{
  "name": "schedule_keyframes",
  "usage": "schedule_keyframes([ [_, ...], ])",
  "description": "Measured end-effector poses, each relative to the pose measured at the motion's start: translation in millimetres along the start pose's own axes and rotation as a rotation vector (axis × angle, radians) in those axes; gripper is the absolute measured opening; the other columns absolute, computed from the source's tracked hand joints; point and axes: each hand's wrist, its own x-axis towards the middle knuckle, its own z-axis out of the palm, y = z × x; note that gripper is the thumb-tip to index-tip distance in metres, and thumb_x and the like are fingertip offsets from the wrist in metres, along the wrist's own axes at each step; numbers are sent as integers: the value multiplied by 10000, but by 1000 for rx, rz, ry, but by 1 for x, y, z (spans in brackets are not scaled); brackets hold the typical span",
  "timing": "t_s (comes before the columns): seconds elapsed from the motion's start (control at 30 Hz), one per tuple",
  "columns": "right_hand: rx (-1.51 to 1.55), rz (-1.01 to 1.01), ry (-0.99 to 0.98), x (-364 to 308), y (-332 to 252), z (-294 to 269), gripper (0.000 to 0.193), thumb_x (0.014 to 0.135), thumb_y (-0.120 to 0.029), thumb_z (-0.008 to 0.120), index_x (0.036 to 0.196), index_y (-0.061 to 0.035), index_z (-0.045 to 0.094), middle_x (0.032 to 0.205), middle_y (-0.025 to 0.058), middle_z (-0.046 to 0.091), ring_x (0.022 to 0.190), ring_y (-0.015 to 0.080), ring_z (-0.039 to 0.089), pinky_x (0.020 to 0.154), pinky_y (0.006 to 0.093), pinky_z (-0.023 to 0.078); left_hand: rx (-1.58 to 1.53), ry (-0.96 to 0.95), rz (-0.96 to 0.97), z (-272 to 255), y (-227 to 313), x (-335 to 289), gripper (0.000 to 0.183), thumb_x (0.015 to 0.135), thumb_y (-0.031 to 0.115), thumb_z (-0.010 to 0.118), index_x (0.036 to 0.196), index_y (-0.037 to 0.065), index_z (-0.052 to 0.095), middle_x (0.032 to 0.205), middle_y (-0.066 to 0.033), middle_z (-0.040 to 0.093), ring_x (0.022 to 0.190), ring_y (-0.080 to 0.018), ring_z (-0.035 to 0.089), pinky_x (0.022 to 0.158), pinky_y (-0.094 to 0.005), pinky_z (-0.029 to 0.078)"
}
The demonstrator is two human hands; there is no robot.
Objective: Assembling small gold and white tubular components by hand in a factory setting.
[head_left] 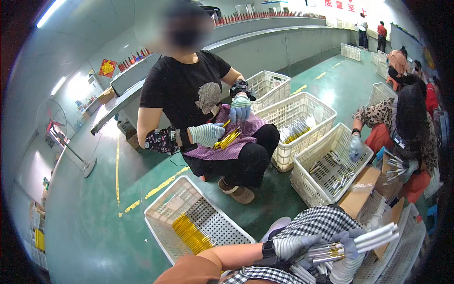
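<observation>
Both of my hands wear white knit gloves with grey coating, above a black-and-white checked apron. A bundle of slim rods, white with silver parts and small gold bands, lies between them. My right hand is closed round the bundle's middle, with the thick white ends sticking out to the right. My left hand is closed at the bundle's narrower left ends; its fingertips are partly hidden. More white rods show below it, over my lap.
At my left a white crate holds yellow rods. Ahead, a seated person holds yellow rods. Crates with rods stand right of that person. Another person works at the right, beside cardboard.
</observation>
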Motion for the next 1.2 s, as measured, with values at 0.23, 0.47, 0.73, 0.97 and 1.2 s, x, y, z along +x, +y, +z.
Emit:
schedule_keyframes([
  [0.23, -174, -132, -7, 9, 32, 16, 186, 826, -124, 683, 942, -34, 568, 821, 53, 592, 738, 123, 547, 703, 265, 468, 182, 165, 103, 35, 46, 15, 512, 960, 435, 437, 1290, 49, 507, 1218, -86, 591, 1072, -157, 582, 927, -285, 465],
  [0.47, -184, 4, -34, 15, 28, 16, 231, 792, -168, 696, 923, -34, 563, 799, 66, 586, 736, 136, 551, 707, 268, 467, 106, -71, 222, 9, 19, 42, 599, 950, 467, 425, 1389, 60, 402, 1304, -84, 528, 1120, -150, 544, 972, -259, 420],
  [0.73, 28, -43, 16, 9, -4, 5, 361, 774, -257, 664, 966, -12, 480, 789, 108, 588, 714, 182, 587, 670, 295, 499, 568, -264, 46, -9, 27, 26, 875, 746, 443, 714, 1389, -16, 339, 1080, -71, 594, 940, -153, 573, 817, -246, 461],
  [0.97, 82, 275, 42, 11, -19, -1, 364, 801, -190, 705, 1060, -13, 520, 892, 107, 621, 806, 166, 621, 614, 261, 518, 1291, -160, -19, 29, 48, 48, 190, 740, 176, 623, 823, 6, 645, 718, -113, 610, 667, -127, 523, 594, -330, 439],
  [1.2, 509, -3, -198, 19, -5, -43, 394, 810, -157, 732, 1122, -22, 534, 946, 71, 629, 847, 157, 621, 737, 267, 513, 1165, -227, -200, 36, 70, 56, 774, 687, 194, 745, 1350, 27, 383, 1107, -86, 589, 999, -143, 530, 905, -280, 413],
])
